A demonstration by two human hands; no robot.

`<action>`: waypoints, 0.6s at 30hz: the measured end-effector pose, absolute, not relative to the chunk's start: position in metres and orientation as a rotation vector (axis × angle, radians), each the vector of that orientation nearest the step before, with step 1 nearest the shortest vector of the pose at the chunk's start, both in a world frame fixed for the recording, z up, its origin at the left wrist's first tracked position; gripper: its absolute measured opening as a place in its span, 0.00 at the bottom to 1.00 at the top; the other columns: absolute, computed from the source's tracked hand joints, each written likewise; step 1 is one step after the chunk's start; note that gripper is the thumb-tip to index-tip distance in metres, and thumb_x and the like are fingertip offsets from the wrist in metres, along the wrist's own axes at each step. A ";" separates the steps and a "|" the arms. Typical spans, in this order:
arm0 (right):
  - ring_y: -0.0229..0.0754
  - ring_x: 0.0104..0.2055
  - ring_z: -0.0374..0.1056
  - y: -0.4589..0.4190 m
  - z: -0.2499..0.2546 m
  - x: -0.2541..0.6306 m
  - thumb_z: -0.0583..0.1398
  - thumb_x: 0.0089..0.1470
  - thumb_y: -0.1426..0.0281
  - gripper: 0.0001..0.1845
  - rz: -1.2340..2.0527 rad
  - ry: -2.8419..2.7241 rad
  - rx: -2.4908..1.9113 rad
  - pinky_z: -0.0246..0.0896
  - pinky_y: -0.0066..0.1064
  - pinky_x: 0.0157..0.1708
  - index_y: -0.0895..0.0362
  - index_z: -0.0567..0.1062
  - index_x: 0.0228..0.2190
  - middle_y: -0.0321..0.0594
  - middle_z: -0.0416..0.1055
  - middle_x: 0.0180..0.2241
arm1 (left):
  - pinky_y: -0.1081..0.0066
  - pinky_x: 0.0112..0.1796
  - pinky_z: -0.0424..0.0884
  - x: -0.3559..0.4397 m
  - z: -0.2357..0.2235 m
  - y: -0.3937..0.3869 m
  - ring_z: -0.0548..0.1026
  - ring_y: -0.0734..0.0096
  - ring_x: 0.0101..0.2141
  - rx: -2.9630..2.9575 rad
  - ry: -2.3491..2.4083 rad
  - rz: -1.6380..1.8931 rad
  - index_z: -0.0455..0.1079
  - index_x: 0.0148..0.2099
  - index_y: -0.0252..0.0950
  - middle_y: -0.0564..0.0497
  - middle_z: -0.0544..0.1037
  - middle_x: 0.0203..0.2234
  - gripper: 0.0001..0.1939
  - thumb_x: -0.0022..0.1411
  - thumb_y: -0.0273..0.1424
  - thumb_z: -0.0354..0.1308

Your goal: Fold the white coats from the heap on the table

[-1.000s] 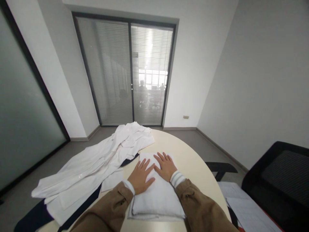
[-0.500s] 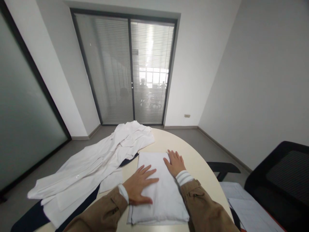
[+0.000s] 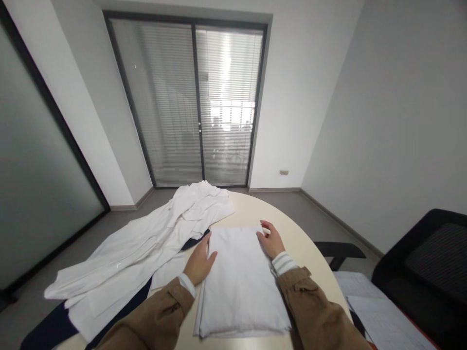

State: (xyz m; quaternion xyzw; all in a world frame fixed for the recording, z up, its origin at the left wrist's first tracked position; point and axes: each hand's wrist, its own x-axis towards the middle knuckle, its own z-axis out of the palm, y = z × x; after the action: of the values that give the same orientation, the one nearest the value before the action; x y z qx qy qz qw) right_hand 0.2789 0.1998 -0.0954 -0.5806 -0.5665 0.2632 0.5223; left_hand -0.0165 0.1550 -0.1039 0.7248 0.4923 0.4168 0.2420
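A neatly folded white garment lies flat on the table, its layered edges showing at the near end and left side. Along its left edge rests my left hand, fingers stretched forward and the thumb apart over the cloth. At the far right corner is my right hand, its fingers loosely curved with a gap between them and the thumb. The thumb touches the garment's edge. Neither hand is closed around the cloth.
A heap of loose white garments spreads over the table's left side, with dark navy fabric beneath. The pale round table curves away on the right. A black office chair stands there, white folded cloth on its seat.
Both hands have moved from lying flat on the folded garment to its edges: the left hand forward and left to the left edge, the right hand slightly right to the far right corner.
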 end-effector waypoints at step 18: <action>0.55 0.47 0.74 0.179 -0.057 0.270 0.69 0.41 0.58 0.43 1.298 -1.098 -0.934 0.68 0.49 0.49 0.53 0.64 0.57 0.48 0.76 0.48 | 0.55 0.53 0.69 -0.011 -0.084 0.156 0.76 0.54 0.50 1.296 0.953 1.357 0.69 0.54 0.31 0.38 0.77 0.50 0.28 0.54 0.40 0.66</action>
State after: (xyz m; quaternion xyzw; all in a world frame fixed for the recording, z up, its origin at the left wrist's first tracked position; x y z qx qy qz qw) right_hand 0.2698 0.1786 -0.0569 -0.3970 -0.4671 0.5520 0.5653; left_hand -0.0106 0.1564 -0.0838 0.5349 0.3934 0.5602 0.4953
